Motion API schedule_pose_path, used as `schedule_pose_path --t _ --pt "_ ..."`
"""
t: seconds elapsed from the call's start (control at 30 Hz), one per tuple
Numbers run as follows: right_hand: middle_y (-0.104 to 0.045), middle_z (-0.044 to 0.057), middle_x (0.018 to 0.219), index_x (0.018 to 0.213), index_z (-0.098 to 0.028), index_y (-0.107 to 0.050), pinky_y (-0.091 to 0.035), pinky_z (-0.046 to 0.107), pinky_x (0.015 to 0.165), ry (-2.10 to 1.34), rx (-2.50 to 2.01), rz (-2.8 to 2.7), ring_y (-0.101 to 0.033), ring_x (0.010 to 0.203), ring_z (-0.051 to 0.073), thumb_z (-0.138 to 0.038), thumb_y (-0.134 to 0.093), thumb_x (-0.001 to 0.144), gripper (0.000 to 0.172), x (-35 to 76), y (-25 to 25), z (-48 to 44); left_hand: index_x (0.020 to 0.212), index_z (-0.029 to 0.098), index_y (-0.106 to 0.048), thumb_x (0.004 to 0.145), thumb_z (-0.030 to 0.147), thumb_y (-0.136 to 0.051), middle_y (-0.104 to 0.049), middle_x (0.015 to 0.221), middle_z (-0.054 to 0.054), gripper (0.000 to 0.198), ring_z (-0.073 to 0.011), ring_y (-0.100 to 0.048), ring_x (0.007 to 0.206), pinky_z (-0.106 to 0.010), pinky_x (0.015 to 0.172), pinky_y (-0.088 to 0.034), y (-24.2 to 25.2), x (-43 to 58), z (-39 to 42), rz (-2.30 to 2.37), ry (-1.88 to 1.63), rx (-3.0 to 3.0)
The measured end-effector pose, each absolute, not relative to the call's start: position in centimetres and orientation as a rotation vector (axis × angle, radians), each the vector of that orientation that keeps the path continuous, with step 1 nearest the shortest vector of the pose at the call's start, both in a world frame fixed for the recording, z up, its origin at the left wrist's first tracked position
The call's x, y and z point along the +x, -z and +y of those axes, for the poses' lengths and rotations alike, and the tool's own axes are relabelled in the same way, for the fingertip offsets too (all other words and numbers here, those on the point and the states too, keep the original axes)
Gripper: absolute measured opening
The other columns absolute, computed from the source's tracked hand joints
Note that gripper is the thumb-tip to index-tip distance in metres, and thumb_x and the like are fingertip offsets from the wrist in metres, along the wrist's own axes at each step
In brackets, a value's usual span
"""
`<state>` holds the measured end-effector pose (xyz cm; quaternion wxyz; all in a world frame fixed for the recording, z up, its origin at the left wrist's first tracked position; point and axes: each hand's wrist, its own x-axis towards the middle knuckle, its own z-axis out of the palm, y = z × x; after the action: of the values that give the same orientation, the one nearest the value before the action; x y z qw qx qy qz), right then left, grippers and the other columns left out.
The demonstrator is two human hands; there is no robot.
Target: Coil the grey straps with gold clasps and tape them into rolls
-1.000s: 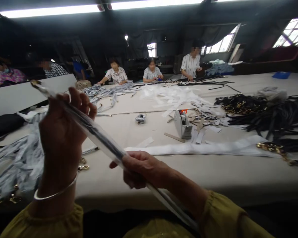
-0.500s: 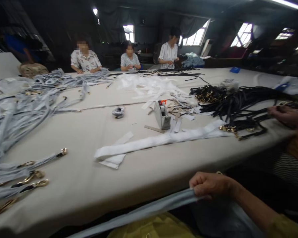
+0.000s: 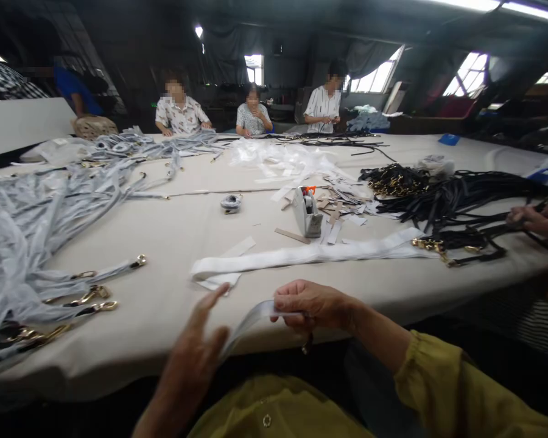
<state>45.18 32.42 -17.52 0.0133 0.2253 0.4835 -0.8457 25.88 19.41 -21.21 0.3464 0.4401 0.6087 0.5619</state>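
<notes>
My right hand point(image 3: 313, 306) pinches the end of a flat, pale grey strap point(image 3: 252, 316) above the table's front edge. Below its fingers hangs a small metal clasp, partly hidden. The strap curves down to the left, toward my left hand point(image 3: 196, 350), whose thumb and forefinger are spread apart; it passes by the thumb, and its lower part is out of sight. Just beyond my hands, folded white strips point(image 3: 274, 258) lie along the table.
Left on the cloth-covered table point(image 3: 164, 231) are pale wrapped straps point(image 3: 86, 201) with brass-coloured hooks point(image 3: 105, 305). A tape dispenser point(image 3: 307, 214) stands centrally beside paper scraps. Black straps point(image 3: 456, 194) are piled right, near a co-worker's hand point(image 3: 541, 220). Three people sit or stand across the table.
My right hand has moved left and up with the strap, now over the table edge. My left hand has come into view. The view has shifted slightly.
</notes>
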Motion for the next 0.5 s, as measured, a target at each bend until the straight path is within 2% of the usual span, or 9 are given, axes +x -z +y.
schedule_pose_path --t 0.03,0.1,0.17,0.2,0.27,0.37,0.5 --pt "-0.042 -0.009 0.049 0.087 -0.011 -0.063 -0.023 0.016 0.04 2.646 0.693 1.511 -0.027 0.039 0.002 -0.043 -0.069 0.084 0.033 44.7 17.3 32.2 0.125 0.04 -0.059 0.075 0.048 -0.067 -0.064 0.128 -0.002 0.051 -0.0338 -0.055 0.121 -0.048 0.103 -0.047 21.2 26.7 18.9 1.583 -1.352 1.24" --pt "-0.046 -0.008 0.05 0.087 -0.011 -0.063 -0.024 0.015 0.039 2.675 0.719 1.57 -0.03 0.038 0.002 -0.044 -0.068 0.084 0.033 44.7 17.1 32.0 0.133 0.031 -0.053 0.088 0.045 -0.051 -0.07 0.107 -0.006 0.046 -0.0266 -0.065 0.095 -0.042 0.09 -0.052 21.4 28.0 19.3 1.574 -1.159 1.426" --pt "-0.051 -0.006 0.052 0.088 -0.011 -0.064 -0.029 0.014 0.039 2.643 0.766 1.674 -0.037 0.039 0.003 -0.045 -0.068 0.084 0.034 45.9 17.2 32.1 0.127 0.023 -0.056 0.095 0.04 -0.037 -0.067 0.084 -0.004 0.041 -0.0197 -0.06 0.07 -0.034 0.074 -0.051 21.9 28.3 20.6 1.594 -1.128 1.528" --pt "-0.053 -0.005 0.052 0.088 -0.011 -0.065 -0.032 0.014 0.041 2.611 0.787 1.71 -0.04 0.04 0.003 -0.044 -0.068 0.084 0.034 46.9 17.4 32.1 0.121 0.021 -0.059 0.095 0.04 -0.036 -0.064 0.078 -0.002 0.039 -0.0179 -0.056 0.065 -0.032 0.069 -0.048 22.2 28.1 21.4 1.629 -1.155 1.547" --pt "-0.052 -0.006 0.049 0.087 -0.01 -0.066 -0.036 0.014 0.042 2.57 0.833 1.714 -0.042 0.04 0.004 -0.043 -0.069 0.083 0.034 49.0 17.8 32.2 0.113 0.018 -0.061 0.095 0.042 -0.037 -0.057 0.07 0.0 0.039 -0.0164 -0.05 0.061 -0.029 0.064 -0.043 22.9 26.9 22.8 1.685 -1.202 1.526" --pt "-0.052 -0.006 0.047 0.083 -0.011 -0.065 -0.035 0.014 0.039 2.574 0.917 1.68 -0.04 0.036 0.003 -0.046 -0.069 0.083 0.036 51.9 18.3 32.2 0.114 0.017 -0.059 0.095 0.048 -0.036 -0.045 0.062 0.004 0.043 -0.0158 -0.042 0.058 -0.027 0.057 -0.037 23.8 25.2 23.8 1.689 -1.219 1.399" --pt "-0.058 -0.002 0.052 0.089 -0.009 -0.066 -0.035 0.014 0.037 2.624 0.847 1.702 -0.046 0.035 0.005 -0.047 -0.061 0.089 0.038 53.7 18.2 32.0 0.108 0.019 -0.06 0.095 0.05 -0.037 -0.042 0.063 0.004 0.041 -0.0157 -0.041 0.059 -0.027 0.057 -0.034 24.7 25.1 24.2 1.649 -1.228 1.387"
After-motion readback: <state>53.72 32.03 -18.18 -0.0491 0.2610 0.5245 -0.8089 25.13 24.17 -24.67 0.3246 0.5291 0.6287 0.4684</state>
